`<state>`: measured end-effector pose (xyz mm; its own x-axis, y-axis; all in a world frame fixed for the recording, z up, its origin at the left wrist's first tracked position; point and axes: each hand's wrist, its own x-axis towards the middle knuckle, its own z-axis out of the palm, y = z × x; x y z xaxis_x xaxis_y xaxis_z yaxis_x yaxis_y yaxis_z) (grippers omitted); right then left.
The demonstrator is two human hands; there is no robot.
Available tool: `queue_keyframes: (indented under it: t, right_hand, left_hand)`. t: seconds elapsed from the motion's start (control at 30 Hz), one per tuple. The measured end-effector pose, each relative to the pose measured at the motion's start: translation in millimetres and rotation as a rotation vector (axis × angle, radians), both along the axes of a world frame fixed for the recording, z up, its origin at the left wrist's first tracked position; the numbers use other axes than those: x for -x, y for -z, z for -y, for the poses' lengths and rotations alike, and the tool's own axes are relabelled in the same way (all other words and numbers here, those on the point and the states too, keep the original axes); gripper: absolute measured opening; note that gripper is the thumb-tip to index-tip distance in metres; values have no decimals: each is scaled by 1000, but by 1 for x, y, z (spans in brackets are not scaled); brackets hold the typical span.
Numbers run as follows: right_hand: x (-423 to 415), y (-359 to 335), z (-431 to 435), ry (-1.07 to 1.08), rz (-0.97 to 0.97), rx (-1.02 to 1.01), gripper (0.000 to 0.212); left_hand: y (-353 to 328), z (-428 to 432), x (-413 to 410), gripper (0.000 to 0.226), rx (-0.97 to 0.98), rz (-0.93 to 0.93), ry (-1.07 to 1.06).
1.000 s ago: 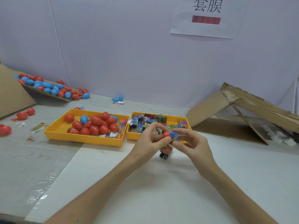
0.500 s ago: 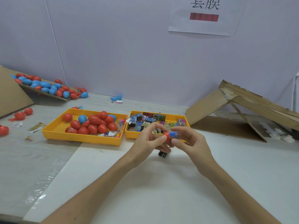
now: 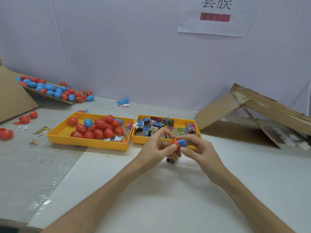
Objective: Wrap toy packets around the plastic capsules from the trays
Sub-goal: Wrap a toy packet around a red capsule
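Red plastic pokes out between the two hands: a capsule point(image 3: 176, 145), egg-shaped, held up off the white sheet point(image 3: 151, 190) in front of the trays. The left hand point(image 3: 156, 148) has thumb and fingertips curled onto the bare red end. The right hand point(image 3: 202, 148) pinches the other end, where a blue printed toy packet point(image 3: 183, 143) sits around the shell like a sleeve.

How will this handle? My read is that the capsule is light, hard and smooth, so it is likely to spin or squirt out of a loose pinch. Best taken at the rounded end, as the left hand has it, leaving the body free. The packet looks like thin, crinkly film, soft and easy to crease or tear. It wants holding by thumb and fingers on opposite sides rather than pulling at one edge.

Just beyond the left hand lies the yellow capsule tray point(image 3: 87, 144), full of red and blue shells. Right behind the fingertips of both hands is the packet tray point(image 3: 139, 140). Directly beneath the hands a small black-and-white item point(image 3: 170, 161) rests on the sheet; what it is, I cannot tell.
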<state>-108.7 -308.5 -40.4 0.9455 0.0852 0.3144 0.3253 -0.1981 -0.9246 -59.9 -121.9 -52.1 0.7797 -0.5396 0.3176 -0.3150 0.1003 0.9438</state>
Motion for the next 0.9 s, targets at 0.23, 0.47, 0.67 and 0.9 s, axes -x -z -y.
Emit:
queue_keyframes:
  t: [0.23,0.47,0.67,0.9]
  right_hand:
    - [-4,1,-7,117,-57,-119,45]
    - [-3,-3,-4,-3,-337,-328,26]
    - [-2,0,-4,-138,-396,-416,31]
    - [-3,2,-1,-162,-397,-458,38]
  left_hand:
    - [0,4,-1,40,4,109,-131]
    - [1,7,2,37,-62,363,-291]
    - [1,7,5,38,-101,532,-327]
    - [5,6,4,25,-85,560,-339]
